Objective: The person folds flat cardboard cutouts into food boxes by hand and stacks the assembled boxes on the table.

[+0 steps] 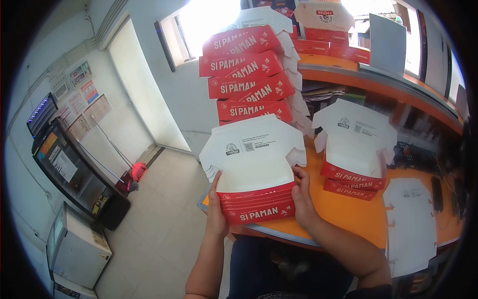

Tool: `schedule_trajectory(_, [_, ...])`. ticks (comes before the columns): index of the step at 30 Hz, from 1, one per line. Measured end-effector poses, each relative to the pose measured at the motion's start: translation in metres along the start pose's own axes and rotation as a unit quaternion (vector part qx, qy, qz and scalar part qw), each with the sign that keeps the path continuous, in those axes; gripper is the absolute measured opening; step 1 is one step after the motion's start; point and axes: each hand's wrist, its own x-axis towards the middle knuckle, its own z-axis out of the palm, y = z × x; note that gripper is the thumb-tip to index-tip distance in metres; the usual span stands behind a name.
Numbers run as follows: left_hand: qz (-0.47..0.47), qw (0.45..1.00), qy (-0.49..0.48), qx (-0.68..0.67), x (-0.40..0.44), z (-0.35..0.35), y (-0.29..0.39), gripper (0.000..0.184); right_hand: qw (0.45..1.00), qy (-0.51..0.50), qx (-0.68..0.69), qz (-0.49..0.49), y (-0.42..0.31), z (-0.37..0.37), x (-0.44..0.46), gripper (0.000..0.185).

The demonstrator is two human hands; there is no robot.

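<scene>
Between my two hands is a nested stack of red and white cardboard food boxes (259, 212), lids up and folded back, at the front edge of the orange table (338, 224). My left hand (217, 209) presses flat along the stack's left side. On the opposite side, my right hand (303, 199) wraps its fingers around the corner. Directly behind rises a tall pile of similar red boxes (244, 65). To the right, a shorter stack of open boxes (351, 184) stands on the table. Unfolded white box blanks (411, 224) lie at the right front.
A keyboard-like black device (416, 157) and a dark phone-like object (437, 194) sit at the table's right. More boxes (326, 25) stand on the raised orange shelf (318, 62). On the left are a glass-door fridge (69, 169), a white freezer (79, 249) and a red dustpan (138, 170).
</scene>
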Motion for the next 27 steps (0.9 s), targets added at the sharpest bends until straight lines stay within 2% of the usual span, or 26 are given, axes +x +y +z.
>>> schedule_trajectory(3, [0.005, 0.999, 0.020, 0.043, 0.003, 0.010, 0.009, 0.082, 0.999, 0.032, -0.016, 0.019, 0.003, 0.000, 0.004, 0.067])
schedule_trajectory(10, [0.053, 0.986, 0.034, 0.153, 0.003, 0.008, 0.003, 0.070, 0.996, 0.062, 0.042, 0.056, -0.010, 0.005, 0.004, 0.065])
schedule_trajectory(19, [0.146, 0.942, 0.054, 0.298, -0.003, 0.007, 0.008, 0.062, 0.992, 0.083, 0.028, 0.087, -0.012, 0.003, 0.004, 0.061])
schedule_trajectory(21, [0.158, 0.941, 0.069, 0.290, -0.006, 0.008, 0.004, 0.059, 0.995, 0.081, 0.004, 0.063, -0.008, 0.003, 0.005, 0.060])
schedule_trajectory(25, [0.159, 0.944, 0.081, 0.277, 0.000, 0.001, -0.001, 0.055, 0.990, 0.059, -0.125, 0.011, -0.012, 0.002, 0.000, 0.063])
schedule_trajectory(27, [0.105, 0.980, 0.061, 0.155, 0.001, 0.003, -0.005, 0.058, 0.987, 0.050, -0.150, -0.002, -0.006, 0.002, 0.000, 0.068])
